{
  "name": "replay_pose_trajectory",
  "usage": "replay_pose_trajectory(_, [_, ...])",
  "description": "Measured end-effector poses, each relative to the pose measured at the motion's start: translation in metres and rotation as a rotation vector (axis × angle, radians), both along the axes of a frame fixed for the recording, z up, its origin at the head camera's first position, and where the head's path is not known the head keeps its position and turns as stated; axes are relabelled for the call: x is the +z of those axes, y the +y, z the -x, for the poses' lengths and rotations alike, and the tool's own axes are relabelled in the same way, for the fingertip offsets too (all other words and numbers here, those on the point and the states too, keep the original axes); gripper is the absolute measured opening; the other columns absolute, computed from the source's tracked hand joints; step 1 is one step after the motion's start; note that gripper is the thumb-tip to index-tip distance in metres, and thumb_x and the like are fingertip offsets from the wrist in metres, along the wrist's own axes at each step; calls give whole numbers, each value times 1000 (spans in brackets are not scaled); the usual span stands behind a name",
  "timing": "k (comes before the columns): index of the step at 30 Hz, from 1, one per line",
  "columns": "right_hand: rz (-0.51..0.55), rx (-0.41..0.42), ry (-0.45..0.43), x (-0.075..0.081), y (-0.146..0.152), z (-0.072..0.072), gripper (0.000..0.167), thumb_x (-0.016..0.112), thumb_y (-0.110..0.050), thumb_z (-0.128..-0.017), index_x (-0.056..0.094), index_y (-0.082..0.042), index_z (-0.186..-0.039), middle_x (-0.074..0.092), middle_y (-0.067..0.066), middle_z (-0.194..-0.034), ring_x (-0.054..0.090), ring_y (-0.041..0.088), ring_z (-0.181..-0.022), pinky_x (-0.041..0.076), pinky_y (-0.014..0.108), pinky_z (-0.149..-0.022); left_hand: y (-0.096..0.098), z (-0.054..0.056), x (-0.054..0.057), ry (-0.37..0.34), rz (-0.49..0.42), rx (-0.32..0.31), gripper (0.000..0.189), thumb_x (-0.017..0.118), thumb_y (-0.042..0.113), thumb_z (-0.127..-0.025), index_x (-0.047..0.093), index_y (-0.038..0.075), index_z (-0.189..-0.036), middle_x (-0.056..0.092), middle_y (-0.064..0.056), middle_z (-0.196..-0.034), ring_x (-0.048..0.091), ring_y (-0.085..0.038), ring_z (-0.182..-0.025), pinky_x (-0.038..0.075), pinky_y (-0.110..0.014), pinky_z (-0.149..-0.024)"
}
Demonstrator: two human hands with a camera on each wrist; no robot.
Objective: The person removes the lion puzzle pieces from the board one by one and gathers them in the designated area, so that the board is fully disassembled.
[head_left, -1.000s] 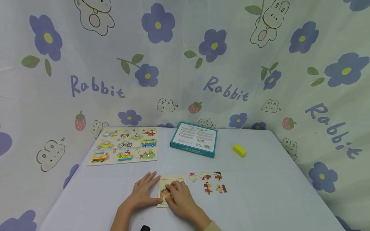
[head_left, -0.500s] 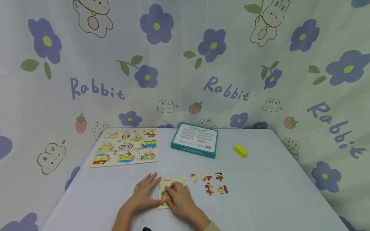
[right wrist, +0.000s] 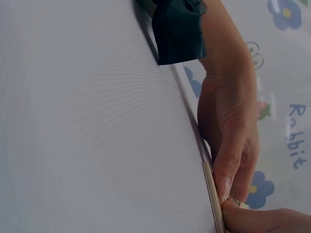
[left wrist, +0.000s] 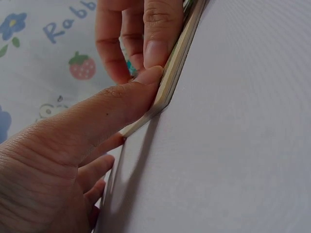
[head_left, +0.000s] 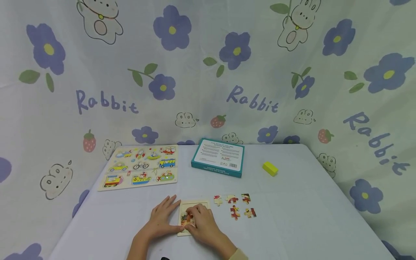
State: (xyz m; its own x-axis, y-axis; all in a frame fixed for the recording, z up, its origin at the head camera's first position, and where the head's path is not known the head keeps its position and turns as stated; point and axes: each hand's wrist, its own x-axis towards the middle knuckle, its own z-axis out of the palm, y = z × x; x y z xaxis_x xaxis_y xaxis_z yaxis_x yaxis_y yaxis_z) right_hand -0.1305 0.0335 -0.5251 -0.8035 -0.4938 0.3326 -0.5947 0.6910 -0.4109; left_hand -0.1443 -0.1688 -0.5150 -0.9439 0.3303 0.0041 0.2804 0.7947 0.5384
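Observation:
In the head view my left hand (head_left: 160, 218) lies spread at the left side of a small wooden puzzle tray (head_left: 195, 201), thumb on its lower left corner, fingertips by the upper left. The left wrist view shows that thumb (left wrist: 121, 104) resting on the tray's edge. My right hand (head_left: 204, 224) is over the tray, its thumb and fingers pinching a reddish-brown puzzle piece (head_left: 189, 216) inside it; the fingers partly hide the piece. In the right wrist view, the right thumb (right wrist: 248, 221) is near the left thumb. Loose puzzle pieces (head_left: 234, 212) lie right of the tray.
A wooden vehicle puzzle board (head_left: 139, 165) lies at the back left. A teal box (head_left: 217, 157) stands at the back middle, and a yellow block (head_left: 270, 168) sits farther right. A white cloth covers the table (head_left: 308, 216). A patterned curtain (head_left: 201, 72) hangs behind.
The right fingertips shift slightly within the tray, and more of the reddish-brown piece shows beneath them. The left hand stays at the tray's side. The loose pieces remain in place.

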Motion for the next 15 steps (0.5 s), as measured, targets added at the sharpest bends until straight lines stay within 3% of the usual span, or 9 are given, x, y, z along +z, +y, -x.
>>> replay_pose_trajectory(8, [46, -12, -14, 0, -1, -1, 40, 70, -34, -79, 52, -21, -113, 54, -9, -101, 48, 6, -92, 32, 22, -70, 1, 0, 1, -12, -10, 5, 95, 72, 64, -58, 48, 10, -133, 32, -12, -145, 19, -36, -134, 18, -63, -97])
replay_pose_trajectory(15, [112, -13, -51, 1, -1, -1, 29, 68, -14, -80, 57, -25, -104, 56, -15, -85, 42, 2, -76, 28, 21, -65, 1, 0, 1, -12, -2, 9, 96, 73, 64, -58, 48, 11, -133, 32, -12, -145, 19, -36, -134, 19, -62, -97])
